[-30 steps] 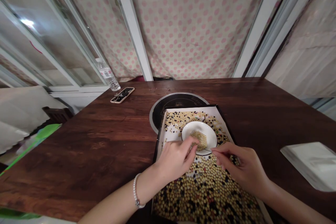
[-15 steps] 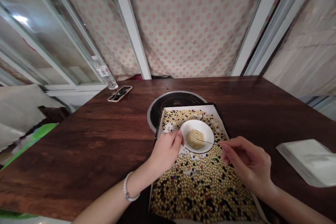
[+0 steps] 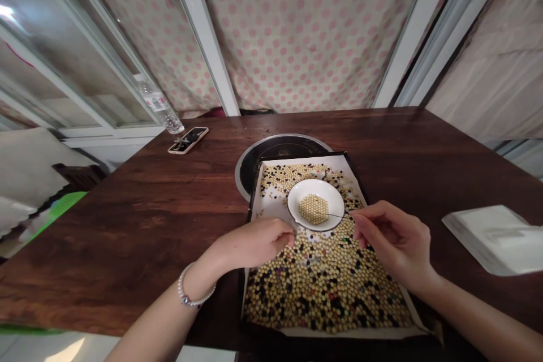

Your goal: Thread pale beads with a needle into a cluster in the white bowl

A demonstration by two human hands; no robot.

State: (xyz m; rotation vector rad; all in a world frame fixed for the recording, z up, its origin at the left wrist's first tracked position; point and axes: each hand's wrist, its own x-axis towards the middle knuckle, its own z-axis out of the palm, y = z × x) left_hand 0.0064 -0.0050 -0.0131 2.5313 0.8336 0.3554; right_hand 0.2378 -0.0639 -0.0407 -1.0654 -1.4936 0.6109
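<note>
Hundreds of mixed beans (image 3: pixel 322 288) are lying spread across the paper-lined tray (image 3: pixel 271 203), while only a small mound of pale soybeans (image 3: pixel 314 209) is sitting gathered in a white bowl (image 3: pixel 316 182) on it. The right hand (image 3: pixel 392 240) is pinching a thin dark wire (image 3: pixel 333 215) in its fingertips; the left hand (image 3: pixel 250 243) is curling its fingers together beside the bowl, holding nothing I can make out. A dark wooden table (image 3: pixel 127 226) is bearing it all, with a polka-dot curtain (image 3: pixel 297 39) hanging beyond.

A white bowl (image 3: pixel 316 188) holds pale yellow beans (image 3: pixel 314 209), crossed by a thin black wire (image 3: pixel 331 215). Tan and black beans (image 3: pixel 322 300) speckle the black-edged white tray (image 3: pixel 271 209). The surface (image 3: pixel 127 226) shows dark reddish-brown wood grain; beyond its far edge hangs cream cloth (image 3: pixel 288 28) with pink dots.
</note>
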